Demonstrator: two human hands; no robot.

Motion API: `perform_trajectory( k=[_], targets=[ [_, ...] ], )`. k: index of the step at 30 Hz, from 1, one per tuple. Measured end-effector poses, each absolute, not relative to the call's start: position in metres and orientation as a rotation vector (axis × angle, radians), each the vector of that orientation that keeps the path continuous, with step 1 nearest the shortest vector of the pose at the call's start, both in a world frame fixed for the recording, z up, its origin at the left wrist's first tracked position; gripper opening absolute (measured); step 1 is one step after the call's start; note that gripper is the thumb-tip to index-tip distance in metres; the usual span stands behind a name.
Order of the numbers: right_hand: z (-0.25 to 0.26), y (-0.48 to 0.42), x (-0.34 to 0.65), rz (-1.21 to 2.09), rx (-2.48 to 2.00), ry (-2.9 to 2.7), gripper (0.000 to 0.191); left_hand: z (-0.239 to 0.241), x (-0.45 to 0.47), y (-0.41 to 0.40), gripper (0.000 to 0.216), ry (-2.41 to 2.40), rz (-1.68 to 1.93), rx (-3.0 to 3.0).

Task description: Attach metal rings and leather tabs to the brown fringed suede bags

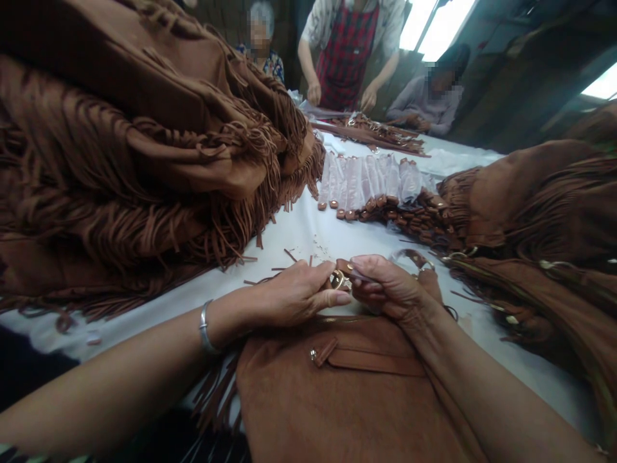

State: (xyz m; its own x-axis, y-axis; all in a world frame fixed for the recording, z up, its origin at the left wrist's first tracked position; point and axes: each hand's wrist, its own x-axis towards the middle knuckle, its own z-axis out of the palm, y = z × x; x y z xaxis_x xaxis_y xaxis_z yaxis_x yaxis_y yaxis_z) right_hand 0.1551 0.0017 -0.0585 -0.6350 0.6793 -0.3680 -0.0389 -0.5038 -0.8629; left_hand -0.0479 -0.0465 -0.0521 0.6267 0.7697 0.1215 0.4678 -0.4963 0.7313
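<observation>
A brown suede fringed bag [347,399] lies in front of me on the white table [299,235], with a zip pocket facing up. My left hand [294,296] and my right hand [388,286] meet just above the bag's top edge. Both pinch a small gold metal ring [337,280] joined to a brown strap end. The fingers of both hands are closed on it. A silver bangle [206,328] circles my left wrist.
A tall heap of brown fringed bags [135,148] fills the left. More bags [540,238] pile up on the right. Plastic-wrapped straps [371,186] lie in a row mid-table. Three other people [351,51] work at the far end.
</observation>
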Motion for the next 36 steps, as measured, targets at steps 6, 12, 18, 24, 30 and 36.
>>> perform_trajectory(
  k=[6, 12, 18, 24, 30, 36],
  targets=[
    [-0.048, -0.002, 0.148, 2.125, -1.072, -1.228, 0.034, -0.052, -0.044, -0.046, 0.034, 1.039, 0.598, 2.190],
    [-0.038, -0.006, 0.145, 2.082, -1.043, -1.232, 0.032, -0.050, -0.046, -0.046, 0.026, 0.986, 0.711, 2.169],
    [-0.033, -0.012, 0.138, 2.056, -1.069, -1.184, 0.028, -0.057, -0.042, -0.051, 0.039, 1.224, 0.644, 2.445],
    [-0.020, -0.024, 0.137, 1.878, -1.135, -1.226, 0.029, -0.057, -0.047, -0.054, 0.043, 1.192, 0.675, 2.555],
    [0.015, -0.044, 0.136, 1.515, -1.140, -1.394, 0.031, -0.062, -0.048, -0.053, 0.043, 1.159, 0.768, 2.593],
    [-0.009, -0.059, 0.125, 1.495, -1.365, -1.420, 0.039, -0.065, -0.047, -0.055, 0.040, 1.110, 0.859, 2.618]
  ],
)
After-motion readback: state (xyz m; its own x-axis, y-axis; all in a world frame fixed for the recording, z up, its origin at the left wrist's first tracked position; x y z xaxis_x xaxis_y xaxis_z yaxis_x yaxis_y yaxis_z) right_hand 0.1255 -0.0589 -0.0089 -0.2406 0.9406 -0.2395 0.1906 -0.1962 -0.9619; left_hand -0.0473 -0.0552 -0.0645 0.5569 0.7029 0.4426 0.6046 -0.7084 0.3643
